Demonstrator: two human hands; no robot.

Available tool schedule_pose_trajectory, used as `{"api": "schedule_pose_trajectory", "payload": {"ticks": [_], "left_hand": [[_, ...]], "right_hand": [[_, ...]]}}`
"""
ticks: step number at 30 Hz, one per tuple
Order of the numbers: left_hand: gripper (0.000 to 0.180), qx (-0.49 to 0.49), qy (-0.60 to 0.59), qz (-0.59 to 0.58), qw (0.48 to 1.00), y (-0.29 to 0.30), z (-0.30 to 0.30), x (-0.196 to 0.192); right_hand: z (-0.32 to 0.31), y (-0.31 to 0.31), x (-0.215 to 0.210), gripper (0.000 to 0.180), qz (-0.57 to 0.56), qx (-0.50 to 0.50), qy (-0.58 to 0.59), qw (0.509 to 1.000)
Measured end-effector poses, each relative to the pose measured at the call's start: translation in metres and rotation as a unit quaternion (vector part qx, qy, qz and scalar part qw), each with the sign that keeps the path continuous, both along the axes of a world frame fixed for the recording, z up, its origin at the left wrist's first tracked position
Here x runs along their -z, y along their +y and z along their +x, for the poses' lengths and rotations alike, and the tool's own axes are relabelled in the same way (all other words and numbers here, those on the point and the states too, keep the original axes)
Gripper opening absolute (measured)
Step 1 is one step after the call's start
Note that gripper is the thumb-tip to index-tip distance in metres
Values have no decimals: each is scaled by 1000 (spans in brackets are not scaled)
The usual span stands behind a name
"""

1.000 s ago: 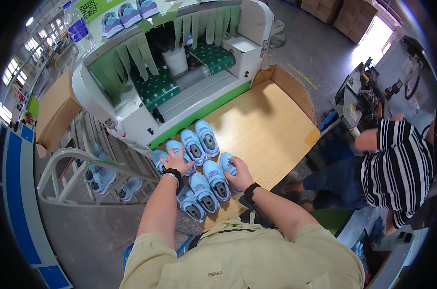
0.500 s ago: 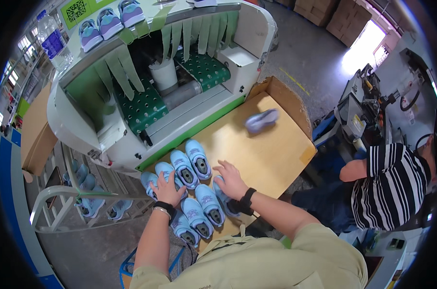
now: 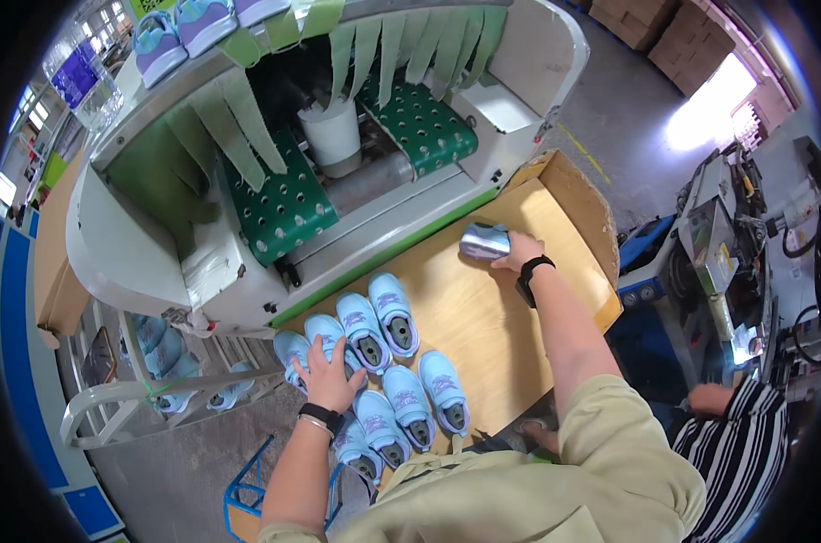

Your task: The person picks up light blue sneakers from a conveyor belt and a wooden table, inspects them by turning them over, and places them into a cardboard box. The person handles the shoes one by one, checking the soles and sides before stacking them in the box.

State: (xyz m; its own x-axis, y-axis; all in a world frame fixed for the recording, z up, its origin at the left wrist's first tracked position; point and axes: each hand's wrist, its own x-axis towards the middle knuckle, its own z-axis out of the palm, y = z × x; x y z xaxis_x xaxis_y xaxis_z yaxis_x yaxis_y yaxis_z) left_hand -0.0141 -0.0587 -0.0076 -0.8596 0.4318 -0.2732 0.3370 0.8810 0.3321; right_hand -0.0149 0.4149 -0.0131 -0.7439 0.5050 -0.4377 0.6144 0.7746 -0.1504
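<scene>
At the far part of the wooden table (image 3: pixel 478 312), my right hand (image 3: pixel 522 250) grips the heel end of a single blue-grey shoe (image 3: pixel 483 241), which lies on its side. My left hand (image 3: pixel 329 380) is spread open over the nearer left shoes, its fingers resting on or just above a light blue shoe (image 3: pixel 320 328). Light blue shoes stand in two rows. In the back row, a shoe (image 3: pixel 393 312) sits at the right end. The front row also ends at the right with a shoe (image 3: pixel 443 391). Dark inserts show in the shoe openings.
A machine with a perforated green conveyor (image 3: pixel 284 204) and hanging green strips (image 3: pixel 238 136) borders the table's far side. A cardboard guard (image 3: pixel 578 204) lines the right end. More shoes sit on a rack (image 3: pixel 162 348) at left. A person in a striped shirt (image 3: pixel 741 452) is at right.
My right hand has left the front-row shoes, moved far right and taken hold of the lone shoe, which was blurred in motion before. My left hand stays over the left shoes. The view has shifted.
</scene>
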Motion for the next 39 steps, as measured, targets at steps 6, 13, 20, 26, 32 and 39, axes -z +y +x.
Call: {"api": "schedule_pose_trajectory", "payload": {"ticks": [6, 13, 20, 26, 32, 39], "left_hand": [[80, -4, 20, -4, 1000, -3, 2, 6], [81, 12, 36, -46, 998, -6, -1, 19], [83, 65, 49, -61, 995, 21, -10, 21], [82, 57, 55, -106, 991, -14, -30, 38], [77, 23, 52, -171, 984, 11, -21, 34], [77, 16, 58, -172, 983, 4, -33, 46]], "right_hand": [[97, -54, 46, 84, 46, -168, 284, 943], [241, -73, 46, 73, 92, -168, 253, 948], [272, -128, 113, 58, -210, 308, 430, 822], [241, -214, 60, 56, -133, 216, 402, 880], [257, -245, 52, 56, -85, 203, 357, 908], [254, -234, 53, 54, -110, 175, 344, 916]]}}
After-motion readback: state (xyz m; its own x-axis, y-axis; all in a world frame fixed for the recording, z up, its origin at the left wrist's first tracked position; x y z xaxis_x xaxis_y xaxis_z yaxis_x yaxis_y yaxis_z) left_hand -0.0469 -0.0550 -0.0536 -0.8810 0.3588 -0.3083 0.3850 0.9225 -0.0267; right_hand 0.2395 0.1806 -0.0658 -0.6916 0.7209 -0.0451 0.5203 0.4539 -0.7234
